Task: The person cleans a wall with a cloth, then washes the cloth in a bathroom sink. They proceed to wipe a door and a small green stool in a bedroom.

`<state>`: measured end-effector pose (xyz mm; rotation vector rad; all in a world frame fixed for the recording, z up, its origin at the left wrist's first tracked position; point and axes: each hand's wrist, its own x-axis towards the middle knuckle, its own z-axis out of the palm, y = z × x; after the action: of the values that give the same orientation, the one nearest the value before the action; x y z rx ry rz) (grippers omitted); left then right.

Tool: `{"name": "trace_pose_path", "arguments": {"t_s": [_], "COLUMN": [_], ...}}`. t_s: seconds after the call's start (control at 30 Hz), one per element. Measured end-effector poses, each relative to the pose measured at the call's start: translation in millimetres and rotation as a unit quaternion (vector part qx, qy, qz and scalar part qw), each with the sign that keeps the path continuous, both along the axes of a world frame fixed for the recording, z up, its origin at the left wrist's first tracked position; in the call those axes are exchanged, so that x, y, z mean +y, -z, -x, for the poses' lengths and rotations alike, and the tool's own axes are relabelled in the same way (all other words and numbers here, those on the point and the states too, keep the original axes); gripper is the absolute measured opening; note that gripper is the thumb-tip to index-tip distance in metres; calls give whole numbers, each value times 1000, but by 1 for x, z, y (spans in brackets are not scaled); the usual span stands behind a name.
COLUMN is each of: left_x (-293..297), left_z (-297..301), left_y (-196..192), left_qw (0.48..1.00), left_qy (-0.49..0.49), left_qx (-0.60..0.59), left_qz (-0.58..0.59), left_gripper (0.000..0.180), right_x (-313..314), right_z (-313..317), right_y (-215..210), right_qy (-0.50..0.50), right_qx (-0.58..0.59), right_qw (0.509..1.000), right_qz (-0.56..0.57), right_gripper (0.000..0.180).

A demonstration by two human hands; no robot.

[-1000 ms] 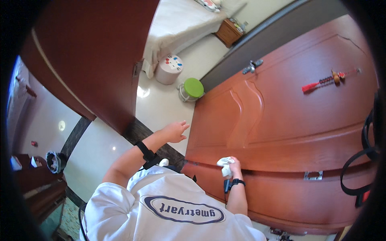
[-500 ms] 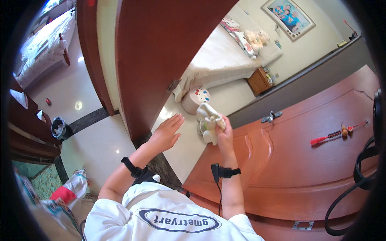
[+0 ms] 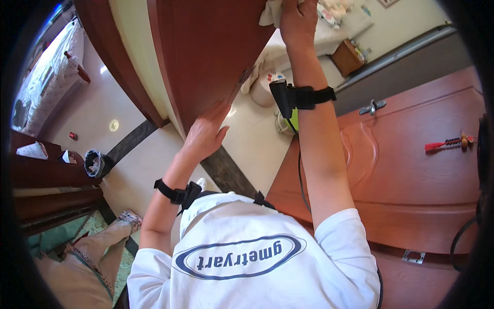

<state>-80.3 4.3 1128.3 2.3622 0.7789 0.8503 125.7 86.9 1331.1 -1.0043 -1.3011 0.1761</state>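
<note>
My right hand [image 3: 299, 24], raised at the top, grips a cream cloth [image 3: 270, 14]. The cloth lies at the upper edge of a dark red-brown wooden panel [image 3: 206, 46] beside the doorway, and part of it is cut off by the picture's rim. Lower on the same panel, below a small metal plate [image 3: 240, 80], is my left hand [image 3: 206, 135]. Its fingers are stretched out flat at the panel's lower end, with the thumb apart and nothing held. Whether the fingertips press on the wood is hard to tell.
An orange-brown door [image 3: 411, 170] with a metal handle [image 3: 372, 107] and a hanging red tassel [image 3: 436, 147] stands at the right. Beyond the doorway are a round stool [image 3: 263, 88], a green-and-white bucket [image 3: 284, 123] and a bed. A waste bin [image 3: 96, 164] stands at the left.
My right hand has risen with the cloth, from the doorway's middle to the top of the panel. My left hand has moved slightly up, to the panel. The view has shifted.
</note>
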Motion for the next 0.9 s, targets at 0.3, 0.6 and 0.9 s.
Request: {"name": "trace_pose_path", "arguments": {"t_s": [0.3, 0.6, 0.9], "left_x": [28, 35, 36], "left_z": [4, -2, -24], "left_y": [33, 67, 96], "left_qw": [992, 969, 941], "left_qy": [106, 185, 254], "left_qx": [23, 77, 111], "left_qz": [64, 144, 194], "left_gripper": [54, 50, 49], "right_x": [-17, -33, -153], "right_z": [15, -1, -105], "right_y": [166, 209, 319], "right_qy": [240, 240, 157], "right_qx": [-99, -80, 233], "right_qw": [949, 930, 819], "right_qz": [181, 268, 500], "right_gripper": [47, 54, 29]}}
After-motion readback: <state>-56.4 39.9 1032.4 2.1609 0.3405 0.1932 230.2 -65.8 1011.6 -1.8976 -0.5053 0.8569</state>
